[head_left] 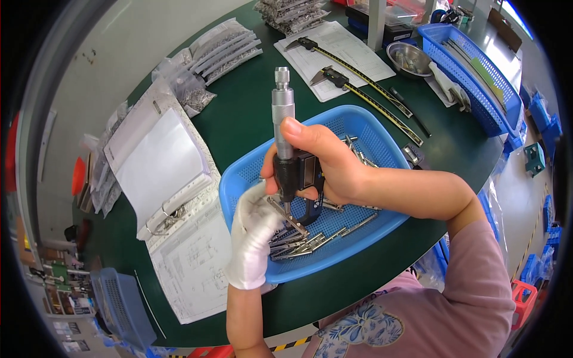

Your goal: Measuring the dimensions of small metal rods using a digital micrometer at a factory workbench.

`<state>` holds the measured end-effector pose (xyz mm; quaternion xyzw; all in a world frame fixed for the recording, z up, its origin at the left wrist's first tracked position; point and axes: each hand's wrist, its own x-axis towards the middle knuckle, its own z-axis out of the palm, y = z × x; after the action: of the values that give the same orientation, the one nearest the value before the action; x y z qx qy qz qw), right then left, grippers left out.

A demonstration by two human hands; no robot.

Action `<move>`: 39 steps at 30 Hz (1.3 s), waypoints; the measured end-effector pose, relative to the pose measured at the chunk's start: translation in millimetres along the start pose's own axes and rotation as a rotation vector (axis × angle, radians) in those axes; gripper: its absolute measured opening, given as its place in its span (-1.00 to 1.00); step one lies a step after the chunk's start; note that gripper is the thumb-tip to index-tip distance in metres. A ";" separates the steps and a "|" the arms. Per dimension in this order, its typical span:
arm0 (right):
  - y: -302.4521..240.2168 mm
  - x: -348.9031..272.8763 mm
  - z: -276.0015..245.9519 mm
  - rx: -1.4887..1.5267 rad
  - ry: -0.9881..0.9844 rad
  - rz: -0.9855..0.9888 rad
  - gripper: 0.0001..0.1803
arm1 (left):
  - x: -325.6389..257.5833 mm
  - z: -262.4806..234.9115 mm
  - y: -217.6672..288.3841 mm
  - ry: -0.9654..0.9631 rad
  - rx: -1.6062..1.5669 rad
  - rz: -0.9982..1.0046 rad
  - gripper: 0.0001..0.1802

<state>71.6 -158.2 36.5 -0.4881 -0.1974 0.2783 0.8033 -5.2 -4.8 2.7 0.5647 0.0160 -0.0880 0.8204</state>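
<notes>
My right hand (331, 155) is bare and wrapped round a digital micrometer (285, 113), its silver thimble pointing away from me and its black frame below. In a white glove, my left hand (253, 230) pinches a slim metal pin (286, 216) at the micrometer's measuring end. Whether the jaws touch the pin I cannot tell. Both hands are above a blue perforated basket (239, 173). Inside it, several metal pins (310, 243) lie in a loose pile near the front, and more lie toward the far right side, partly hidden by my right hand.
Two digital calipers (358, 89) rest on papers behind the basket, beside a black pen (412, 113). An open ring binder (161, 167) and drawings lie left. Bagged parts (224, 51) stand farther back. A metal bowl (409, 59), a glove (449, 86) and a blue basket (471, 77) are back right.
</notes>
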 end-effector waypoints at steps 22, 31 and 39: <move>1.1 -3.2 5.5 0.024 0.096 -0.096 -0.31 | -3.7 9.8 -2.7 -0.124 0.429 0.209 -0.15; 9.8 -0.9 2.8 -0.044 -0.041 -0.090 -0.35 | 0.0 7.9 -3.1 -0.234 0.441 0.322 -0.69; 2.6 0.7 6.1 -0.108 0.114 -0.005 -0.36 | 2.5 -1.3 -4.2 -0.065 0.396 0.102 -0.78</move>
<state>68.0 -152.7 36.9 -0.5454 -0.1671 0.2368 0.7864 -3.3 -5.5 -2.0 0.7119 -0.0564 -0.0659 0.6969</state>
